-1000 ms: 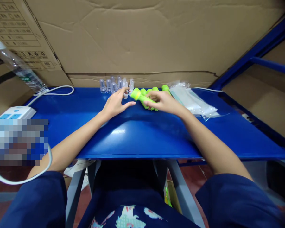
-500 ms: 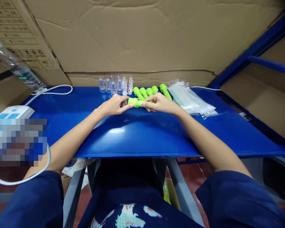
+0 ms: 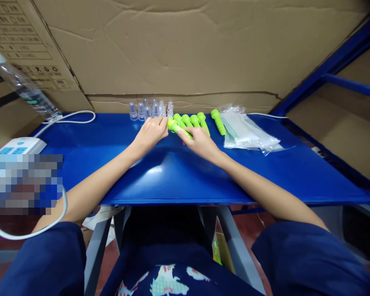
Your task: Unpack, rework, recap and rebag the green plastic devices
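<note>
A bright green toy flashlight (image 3: pixel 176 126) is held slantwise above the table between both my hands. My right hand (image 3: pixel 201 142) is closed round its narrow body, thumb along the side. At the wider end, where a bit of yellow shows, my left hand (image 3: pixel 154 128) has its fingers closed; its back partly hides that end. Just behind my hands several more green flashlights (image 3: pixel 202 119) lie side by side, and one more flashlight (image 3: pixel 218 122) lies apart to the right. Several clear plastic caps (image 3: pixel 141 111) stand behind my left hand, beside small white pieces with red spots (image 3: pixel 170 109).
Clear plastic bags (image 3: pixel 249 133) lie on the right of the blue table (image 3: pixel 179 181). A white power strip (image 3: pixel 24 146) with a cable and a leaning water bottle (image 3: pixel 33 96) are at left. Cardboard (image 3: pixel 185 49) walls the back; a blue metal frame (image 3: pixel 314 70) rises at right.
The held flashlight has turned from nearly level to slanted, its wide end moving up and away. My left hand has moved slightly forward over that end, and my right hand has shifted a little left.
</note>
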A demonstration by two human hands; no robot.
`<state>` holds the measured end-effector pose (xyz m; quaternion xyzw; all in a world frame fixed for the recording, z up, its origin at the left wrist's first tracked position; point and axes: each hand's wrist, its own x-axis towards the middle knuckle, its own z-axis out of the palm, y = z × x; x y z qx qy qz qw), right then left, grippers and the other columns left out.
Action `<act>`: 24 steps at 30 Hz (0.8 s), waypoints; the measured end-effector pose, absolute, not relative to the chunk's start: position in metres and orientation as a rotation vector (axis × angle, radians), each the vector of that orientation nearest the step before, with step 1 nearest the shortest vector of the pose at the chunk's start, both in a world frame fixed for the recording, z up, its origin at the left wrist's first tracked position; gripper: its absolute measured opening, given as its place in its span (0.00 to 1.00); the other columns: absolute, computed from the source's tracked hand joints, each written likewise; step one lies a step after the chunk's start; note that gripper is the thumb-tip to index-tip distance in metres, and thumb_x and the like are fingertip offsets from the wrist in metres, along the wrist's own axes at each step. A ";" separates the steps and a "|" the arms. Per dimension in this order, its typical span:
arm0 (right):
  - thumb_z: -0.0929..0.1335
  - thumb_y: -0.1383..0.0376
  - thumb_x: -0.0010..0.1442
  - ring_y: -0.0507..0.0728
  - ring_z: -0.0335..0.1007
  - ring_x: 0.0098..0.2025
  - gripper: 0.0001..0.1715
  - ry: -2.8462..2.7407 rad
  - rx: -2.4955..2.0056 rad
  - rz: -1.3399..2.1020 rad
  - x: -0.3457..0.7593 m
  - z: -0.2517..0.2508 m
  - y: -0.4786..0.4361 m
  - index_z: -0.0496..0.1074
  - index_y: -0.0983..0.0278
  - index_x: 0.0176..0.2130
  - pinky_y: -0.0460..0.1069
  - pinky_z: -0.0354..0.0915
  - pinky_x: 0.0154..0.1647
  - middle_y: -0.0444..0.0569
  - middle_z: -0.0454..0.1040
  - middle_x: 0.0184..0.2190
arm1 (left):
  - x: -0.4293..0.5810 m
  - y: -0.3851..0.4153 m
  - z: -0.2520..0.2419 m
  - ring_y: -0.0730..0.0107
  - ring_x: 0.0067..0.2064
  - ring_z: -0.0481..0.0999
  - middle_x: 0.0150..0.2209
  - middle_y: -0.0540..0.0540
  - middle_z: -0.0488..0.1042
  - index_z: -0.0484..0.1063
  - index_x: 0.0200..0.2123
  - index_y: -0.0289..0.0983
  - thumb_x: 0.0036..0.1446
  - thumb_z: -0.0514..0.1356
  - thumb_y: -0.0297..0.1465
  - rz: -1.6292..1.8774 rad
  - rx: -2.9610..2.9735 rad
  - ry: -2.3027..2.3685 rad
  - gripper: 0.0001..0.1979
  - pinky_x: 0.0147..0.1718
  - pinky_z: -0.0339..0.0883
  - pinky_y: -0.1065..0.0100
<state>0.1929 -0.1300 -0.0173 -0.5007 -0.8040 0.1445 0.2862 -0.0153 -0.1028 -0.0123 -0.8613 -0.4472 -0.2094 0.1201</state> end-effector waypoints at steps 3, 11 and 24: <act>0.59 0.46 0.75 0.58 0.67 0.27 0.34 -2.149 -1.371 0.337 0.191 -0.022 -0.130 0.73 0.62 0.26 0.57 0.67 0.39 0.51 0.69 0.21 | -0.008 -0.109 -0.008 0.54 0.49 0.82 0.45 0.33 0.81 0.73 0.46 0.31 0.70 0.49 0.24 -0.484 -2.516 -1.357 0.12 0.50 0.68 0.59; 0.61 0.44 0.73 0.56 0.67 0.27 0.33 -2.226 -1.297 0.584 0.202 -0.007 -0.117 0.72 0.62 0.26 0.56 0.66 0.38 0.49 0.70 0.21 | -0.025 -0.085 -0.018 0.70 0.31 0.73 0.30 0.48 0.76 0.70 0.32 0.37 0.60 0.59 0.24 -0.927 -2.590 -1.433 0.05 0.35 0.62 0.69; 0.63 0.62 0.70 0.61 0.74 0.35 0.15 -1.959 -1.925 0.300 0.301 0.004 -0.064 0.76 0.67 0.41 0.53 0.67 0.40 0.58 0.79 0.34 | -0.040 -0.084 -0.011 0.74 0.26 0.67 0.23 0.53 0.70 0.68 0.26 0.37 0.55 0.57 0.26 -0.815 -2.958 -1.443 0.06 0.32 0.60 0.71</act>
